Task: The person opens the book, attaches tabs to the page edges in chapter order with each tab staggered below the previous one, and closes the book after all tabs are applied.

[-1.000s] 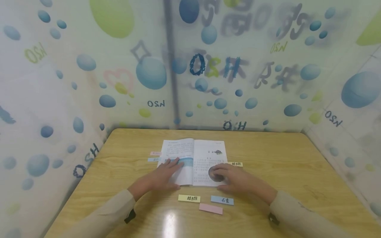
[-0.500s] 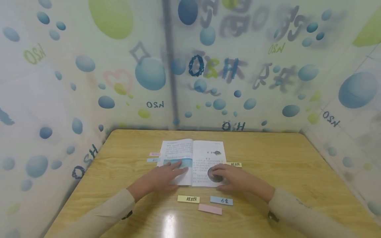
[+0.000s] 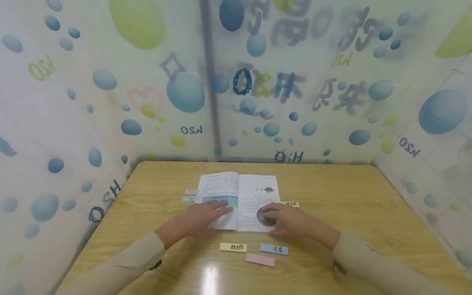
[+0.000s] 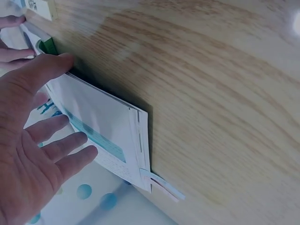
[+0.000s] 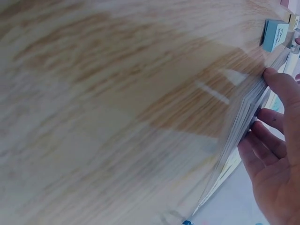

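Observation:
An open book (image 3: 254, 180) lies on the table with printed text on both pages. My left hand (image 3: 200, 215) lies over the lower part of the left page, fingers extended; in the left wrist view its thumb is at the book's near edge. At the lower right page is my right hand (image 3: 291, 219), its fingertips resting on a dark grey round shape (image 3: 261, 220). Whether this is a solid piece or a printed picture I cannot tell. The right thumb (image 5: 281, 84) sits at the book's near edge, apart from the fingers.
Pink (image 3: 192, 191) and blue sticky tabs (image 3: 189, 199) jut from the book's left edge, a yellow one (image 3: 292, 204) from its right. In front lie a yellow sticky-note pad (image 3: 233, 247), a blue pad (image 3: 274, 249) and a pink pad (image 3: 260, 259). Patterned walls enclose the table (image 3: 332, 184).
My left hand has shifted slightly on the left page, its fingers now pointing more to the right. The right hand keeps its place on the right page.

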Tool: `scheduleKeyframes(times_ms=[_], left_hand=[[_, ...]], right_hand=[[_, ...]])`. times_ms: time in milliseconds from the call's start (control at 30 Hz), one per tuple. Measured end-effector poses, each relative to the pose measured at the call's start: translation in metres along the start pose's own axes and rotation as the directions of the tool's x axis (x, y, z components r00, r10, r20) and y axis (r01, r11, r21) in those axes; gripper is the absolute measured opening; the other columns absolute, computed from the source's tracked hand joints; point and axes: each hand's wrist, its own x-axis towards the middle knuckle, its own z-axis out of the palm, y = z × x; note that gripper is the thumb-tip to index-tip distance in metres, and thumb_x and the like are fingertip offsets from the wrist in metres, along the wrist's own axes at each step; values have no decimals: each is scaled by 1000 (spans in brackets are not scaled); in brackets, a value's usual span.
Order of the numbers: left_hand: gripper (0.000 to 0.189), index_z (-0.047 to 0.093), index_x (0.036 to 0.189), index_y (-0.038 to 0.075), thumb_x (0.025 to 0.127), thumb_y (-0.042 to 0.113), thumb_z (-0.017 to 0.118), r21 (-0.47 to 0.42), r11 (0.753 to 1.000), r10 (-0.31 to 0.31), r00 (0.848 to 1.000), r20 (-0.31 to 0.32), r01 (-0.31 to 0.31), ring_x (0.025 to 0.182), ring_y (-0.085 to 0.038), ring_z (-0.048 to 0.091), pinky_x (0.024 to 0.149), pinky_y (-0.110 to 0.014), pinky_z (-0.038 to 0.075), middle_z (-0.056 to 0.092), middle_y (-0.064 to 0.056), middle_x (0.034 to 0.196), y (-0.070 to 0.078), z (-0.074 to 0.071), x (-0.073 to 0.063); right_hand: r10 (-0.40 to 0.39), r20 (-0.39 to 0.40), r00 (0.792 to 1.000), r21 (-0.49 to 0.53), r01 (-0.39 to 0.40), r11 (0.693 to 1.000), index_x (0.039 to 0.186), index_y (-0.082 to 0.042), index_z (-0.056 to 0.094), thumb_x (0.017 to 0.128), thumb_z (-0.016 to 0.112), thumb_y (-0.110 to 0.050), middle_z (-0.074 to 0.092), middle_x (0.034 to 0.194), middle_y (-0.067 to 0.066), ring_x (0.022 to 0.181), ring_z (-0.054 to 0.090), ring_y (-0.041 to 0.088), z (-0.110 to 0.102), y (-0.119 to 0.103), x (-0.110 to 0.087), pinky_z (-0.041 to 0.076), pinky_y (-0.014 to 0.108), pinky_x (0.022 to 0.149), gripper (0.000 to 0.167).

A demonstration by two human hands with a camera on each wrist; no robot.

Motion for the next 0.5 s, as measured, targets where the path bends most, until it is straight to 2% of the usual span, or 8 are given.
scheduleKeyframes(times_ms=[200, 500], left_hand=[[75, 51, 150, 13, 84, 21, 86, 17, 1000, -27, 999, 33, 26, 134, -32, 50, 98, -46, 51, 46, -12, 153, 2, -5, 3], [76, 50, 150, 15, 84, 23, 86, 12, 998, -59, 996, 71, 58, 136, -31, 47, 104, -46, 47, 46, -10, 154, 4, -11, 5]], right_hand=[[-8, 5, 1000, -5, 8, 1000, 135, -11, 65, 91, 78, -33, 54, 142, 2, 131, 51, 20, -2, -1, -1, 43, 38, 108, 50], [-17, 8, 1000, -10, 17, 1000, 134, -11, 65, 91, 78, -32, 55, 142, 3, 130, 51, 20, -3, -3, 0, 44, 37, 107, 50]])
